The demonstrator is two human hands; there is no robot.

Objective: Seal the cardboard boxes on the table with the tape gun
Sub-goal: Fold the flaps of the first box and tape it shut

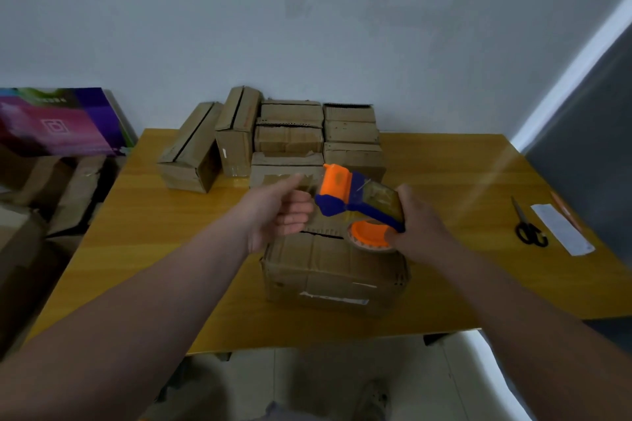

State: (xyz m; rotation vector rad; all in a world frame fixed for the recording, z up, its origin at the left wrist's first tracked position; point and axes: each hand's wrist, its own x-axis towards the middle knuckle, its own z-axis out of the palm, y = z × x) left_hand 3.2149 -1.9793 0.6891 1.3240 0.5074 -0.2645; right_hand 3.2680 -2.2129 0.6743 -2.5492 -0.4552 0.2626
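Gripping the tape gun [355, 202] above the near box [333, 272], your right hand [419, 225] wraps it; your left hand [282, 212] curls loosely beside it.

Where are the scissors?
In the head view, the black scissors lie on the right side of the yellow table, beside a white paper strip, right of the tape gun.

Black-handled scissors [528, 226] are laid beside a white paper strip [562, 228]; a purple printed box [60, 121] is propped at left.
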